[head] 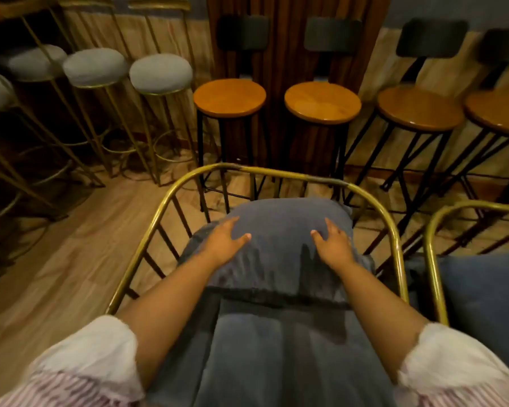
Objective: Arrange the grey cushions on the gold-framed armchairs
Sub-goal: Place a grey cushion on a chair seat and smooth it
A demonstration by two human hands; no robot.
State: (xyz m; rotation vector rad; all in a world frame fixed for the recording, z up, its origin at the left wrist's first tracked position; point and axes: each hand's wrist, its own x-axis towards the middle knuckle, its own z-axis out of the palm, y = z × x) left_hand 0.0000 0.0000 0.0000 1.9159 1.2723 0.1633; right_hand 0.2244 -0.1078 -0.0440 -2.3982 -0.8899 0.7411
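Observation:
A grey back cushion (279, 254) leans against the back bars of a gold-framed armchair (147, 230) right in front of me. Below it lies the grey seat cushion (276, 348). My left hand (224, 239) presses flat on the back cushion's left side, fingers spread. On its right side rests my right hand (334, 245), also flat with fingers apart. Neither hand closes around the fabric. A second gold-framed armchair (432, 259) stands at the right edge with its own grey cushion (488, 301).
Behind the armchair stands a row of wooden-topped bar stools (229, 96) with black legs. Gold-legged stools with grey padded seats (160, 73) line the left wall. Wooden floor (71, 254) stretches to the left of the chair.

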